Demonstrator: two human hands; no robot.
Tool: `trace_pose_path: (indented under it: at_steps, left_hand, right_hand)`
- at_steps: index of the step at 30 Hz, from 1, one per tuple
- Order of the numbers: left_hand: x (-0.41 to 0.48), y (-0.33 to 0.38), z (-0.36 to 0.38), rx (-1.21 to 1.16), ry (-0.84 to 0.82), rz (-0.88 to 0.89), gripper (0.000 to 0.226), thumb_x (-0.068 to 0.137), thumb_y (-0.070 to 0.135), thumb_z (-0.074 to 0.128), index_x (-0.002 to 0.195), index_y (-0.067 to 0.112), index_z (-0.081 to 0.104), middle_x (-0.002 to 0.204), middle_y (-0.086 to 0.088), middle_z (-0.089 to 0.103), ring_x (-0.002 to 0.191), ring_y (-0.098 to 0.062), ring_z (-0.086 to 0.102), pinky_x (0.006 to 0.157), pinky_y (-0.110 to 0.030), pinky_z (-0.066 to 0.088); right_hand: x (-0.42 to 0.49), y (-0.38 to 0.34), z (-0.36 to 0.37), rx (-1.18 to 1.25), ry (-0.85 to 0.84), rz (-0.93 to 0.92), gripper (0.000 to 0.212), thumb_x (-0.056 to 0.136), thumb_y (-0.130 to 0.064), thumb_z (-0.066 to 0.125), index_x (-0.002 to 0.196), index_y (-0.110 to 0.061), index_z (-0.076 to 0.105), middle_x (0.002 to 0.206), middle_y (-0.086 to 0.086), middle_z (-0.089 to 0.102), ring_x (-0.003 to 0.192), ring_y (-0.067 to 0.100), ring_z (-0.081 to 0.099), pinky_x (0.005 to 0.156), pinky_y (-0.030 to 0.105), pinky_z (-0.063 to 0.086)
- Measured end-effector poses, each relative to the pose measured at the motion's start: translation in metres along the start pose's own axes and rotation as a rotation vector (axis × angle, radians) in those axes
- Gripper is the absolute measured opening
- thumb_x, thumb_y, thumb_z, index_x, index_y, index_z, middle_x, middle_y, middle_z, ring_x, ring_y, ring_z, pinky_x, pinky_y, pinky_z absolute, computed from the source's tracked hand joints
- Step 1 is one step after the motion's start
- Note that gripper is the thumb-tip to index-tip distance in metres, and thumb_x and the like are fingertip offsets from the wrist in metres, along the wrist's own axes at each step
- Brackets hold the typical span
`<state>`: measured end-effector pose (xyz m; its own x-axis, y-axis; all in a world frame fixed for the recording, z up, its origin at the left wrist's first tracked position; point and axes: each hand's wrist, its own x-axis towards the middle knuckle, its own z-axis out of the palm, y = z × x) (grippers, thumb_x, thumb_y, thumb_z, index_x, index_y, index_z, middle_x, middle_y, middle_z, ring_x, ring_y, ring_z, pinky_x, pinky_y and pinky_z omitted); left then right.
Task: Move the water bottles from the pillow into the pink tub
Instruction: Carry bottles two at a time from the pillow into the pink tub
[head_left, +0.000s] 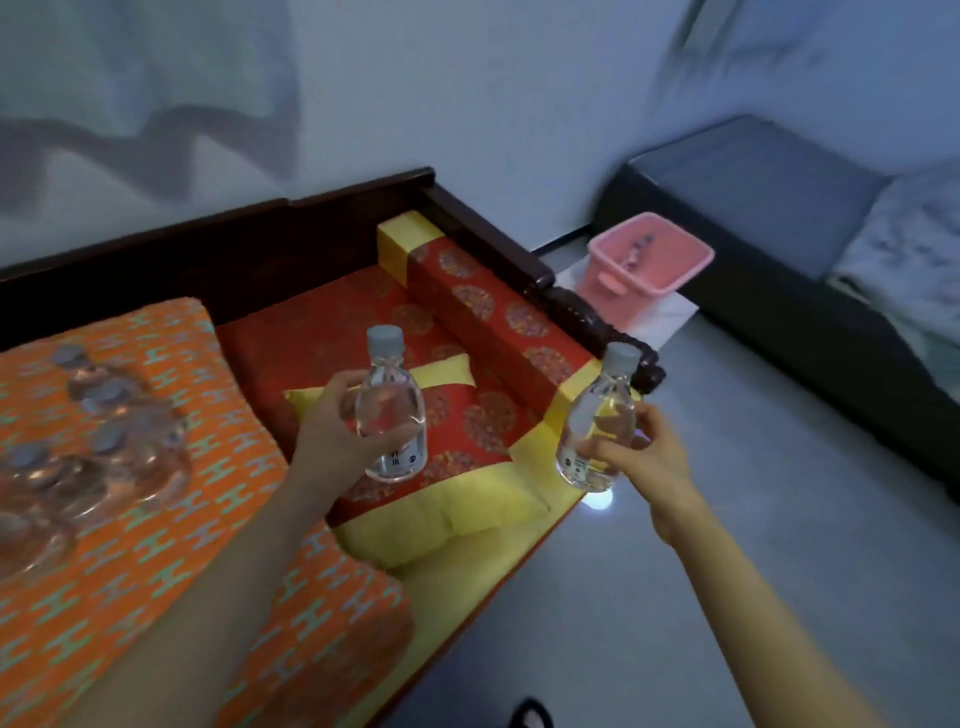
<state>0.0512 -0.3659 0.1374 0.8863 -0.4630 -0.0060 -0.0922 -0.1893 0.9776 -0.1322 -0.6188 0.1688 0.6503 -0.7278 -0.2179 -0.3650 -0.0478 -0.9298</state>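
Two in the air at once! The left hand (337, 426) wraps fingers and thumb round the belly of one water bottle (392, 410). It stands upright, grey cap on top, long axis near vertical, above the red-and-yellow cushion (457, 467). The right hand (641, 460) curls its fingers round the lower half of a second bottle (597, 410). This one leans, cap tipped up and to the right, base down-left, out past the front edge of the dark wooden bench (208, 244) and over the grey floor (727, 519). Both are small and see-through, with dark print near the base.

Over on the left, the remaining bottles (104, 441) lie on their sides in a blurred cluster on the orange pillow (156, 545), caps pointing towards the bench's back.

The pink tub (670, 280) sits beyond the bench's far end on a white surface (670, 317), well apart from both hands. Something small lies inside, too blurred to name.
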Motion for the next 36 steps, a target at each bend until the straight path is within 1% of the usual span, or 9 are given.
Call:
trace_pose_path:
  at_steps: [3,8,10,13,17,25,30,34,36]
  left_hand:
    - [0.004,0.021,0.067,0.002,-0.042,-0.006,0.063,0.06,0.019,0.088,0.114,0.022,0.055,0.103,0.008,0.067,0.087,-0.003,0.065,0.071,-0.027,0.053]
    - [0.007,0.05,0.162,0.005,-0.053,-0.023,0.064,0.059,0.023,0.088,0.116,0.023,0.058,0.111,0.004,0.066,0.099,-0.014,0.063,0.081,-0.035,0.054]
    - [0.009,0.064,0.196,-0.016,-0.049,-0.037,0.063,0.058,0.027,0.088,0.114,0.024,0.06,0.11,0.003,0.067,0.099,-0.016,0.064,0.082,-0.038,0.054]
    - [0.011,0.083,0.251,-0.052,-0.054,-0.056,0.05,0.062,0.018,0.086,0.106,0.023,0.064,0.103,0.001,0.07,0.092,-0.015,0.066,0.076,-0.033,0.054]
    - [0.024,0.095,0.304,-0.054,-0.058,-0.082,0.054,0.06,0.018,0.087,0.108,0.026,0.063,0.103,0.005,0.069,0.093,-0.011,0.065,0.072,-0.028,0.052]
    - [0.094,0.107,0.41,-0.007,-0.111,-0.092,0.052,0.06,0.013,0.087,0.105,0.026,0.063,0.1,0.003,0.069,0.088,-0.007,0.064,0.066,-0.017,0.049]
    - [0.172,0.113,0.494,-0.035,-0.16,-0.099,0.056,0.057,0.015,0.089,0.106,0.025,0.064,0.101,0.003,0.071,0.096,-0.013,0.065,0.072,-0.026,0.051]
    - [0.219,0.131,0.552,-0.078,-0.135,-0.114,0.06,0.059,0.014,0.088,0.112,0.019,0.062,0.103,0.004,0.069,0.094,-0.009,0.064,0.078,-0.031,0.054]
    - [0.242,0.14,0.575,-0.087,-0.119,-0.117,0.059,0.06,0.01,0.087,0.113,0.016,0.062,0.103,0.005,0.068,0.093,-0.008,0.064,0.081,-0.033,0.055]
  right_hand:
    - [0.013,0.01,-0.062,0.049,0.03,-0.009,0.051,0.063,-0.003,0.084,0.104,-0.015,0.056,0.109,0.011,0.066,0.095,0.021,0.064,0.068,0.027,0.048]
    - [0.046,0.014,-0.15,0.041,0.028,-0.033,0.061,0.052,-0.02,0.088,0.106,-0.019,0.058,0.11,0.006,0.067,0.098,0.023,0.065,0.077,0.034,0.054]
    - [0.06,0.011,-0.183,0.05,0.034,-0.05,0.058,0.055,-0.019,0.087,0.106,-0.019,0.059,0.111,0.006,0.066,0.097,0.022,0.065,0.078,0.036,0.055]
    - [0.081,0.012,-0.233,0.073,0.052,-0.051,0.052,0.062,-0.011,0.085,0.105,-0.017,0.059,0.11,0.006,0.066,0.095,0.023,0.066,0.074,0.033,0.056]
    - [0.112,0.02,-0.278,0.096,0.05,-0.034,0.055,0.058,-0.012,0.086,0.105,-0.02,0.058,0.109,0.003,0.066,0.095,0.022,0.066,0.068,0.028,0.05]
    - [0.201,0.038,-0.349,0.113,0.052,0.001,0.055,0.06,-0.013,0.085,0.106,-0.022,0.057,0.109,0.001,0.065,0.096,0.017,0.064,0.066,0.025,0.046]
    - [0.287,0.043,-0.403,0.049,0.066,0.02,0.056,0.06,-0.021,0.087,0.106,-0.029,0.055,0.111,-0.001,0.063,0.099,0.017,0.061,0.067,0.025,0.046]
    - [0.348,0.033,-0.449,-0.022,0.06,0.017,0.06,0.056,-0.028,0.087,0.106,-0.033,0.054,0.113,-0.002,0.061,0.104,0.02,0.06,0.075,0.031,0.049]
    - [0.379,0.027,-0.468,-0.01,0.052,0.029,0.059,0.058,-0.026,0.087,0.106,-0.033,0.053,0.114,-0.002,0.061,0.104,0.021,0.06,0.07,0.028,0.048]
